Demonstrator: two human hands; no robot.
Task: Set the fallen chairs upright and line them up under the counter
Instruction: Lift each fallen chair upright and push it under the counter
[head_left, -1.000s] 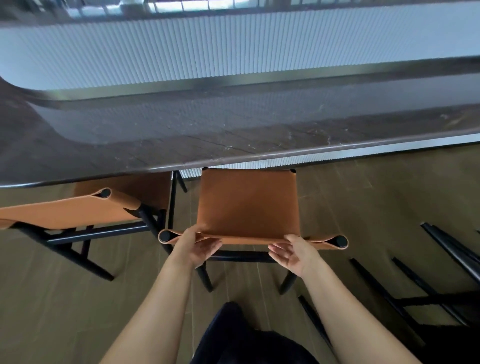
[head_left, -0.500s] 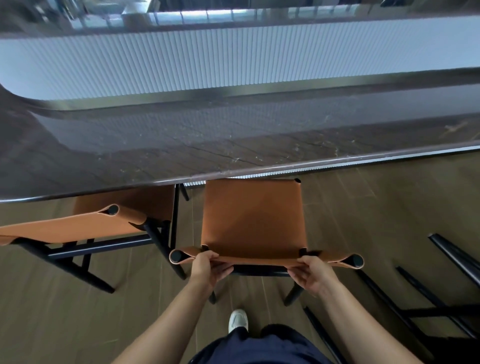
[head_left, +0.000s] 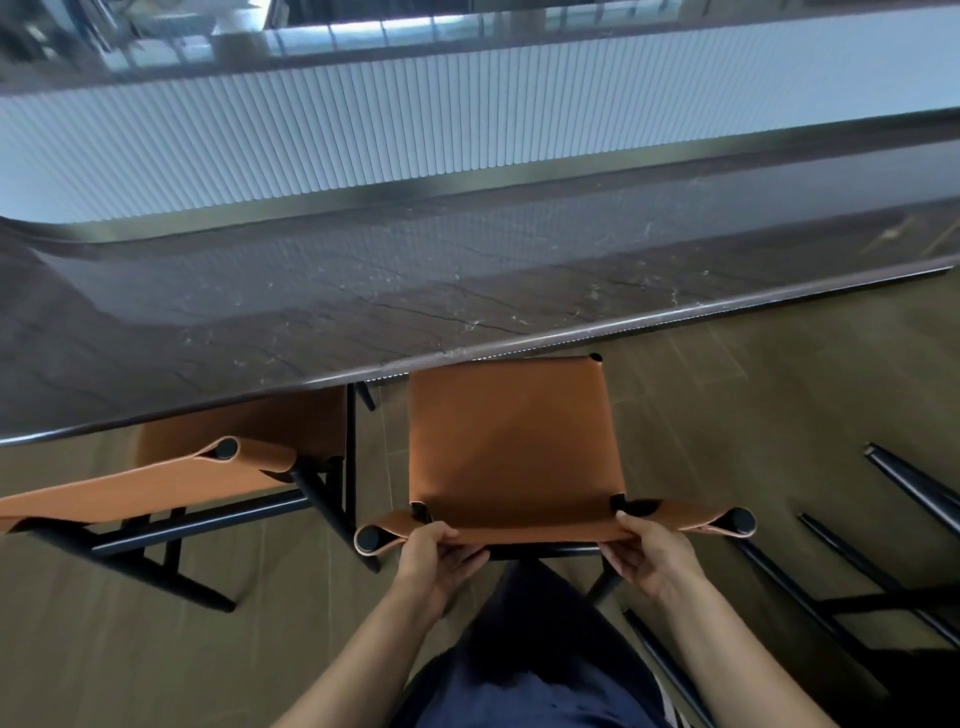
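- With left hand (head_left: 439, 561) and right hand (head_left: 654, 564), grips the tan backrest (head_left: 540, 535) of the middle chair (head_left: 511, 447), one hand toward each end, thumbs on top and fingers curled beneath.
- Clamps more firmly than a second ago, when both palms lay looser and more open under the leather.
- Has slid the chair toward the far side: hides the far left corner of the seat (head_left: 511, 415) under the edge of the counter (head_left: 467, 291), where both far corners showed a second ago; leaves the far right corner just in view.
- Counts, as a judgement, for one chair upright and partly tucked, though not yet fully under; probably calls for a further push and some squaring up.
- Keeps a narrow gap to the left chair (head_left: 223, 473), already upright with its seat partly beneath the counter.
- Leaves the fallen chair (head_left: 906, 478) untouched on the floor (head_left: 753, 415) at the near right, black legs lying flat, so at least one more to lift.
- Reaches forward with both forearms from the near edge, roughly parallel, wrists bent slightly back, a dark trouser leg (head_left: 524, 649) between them.
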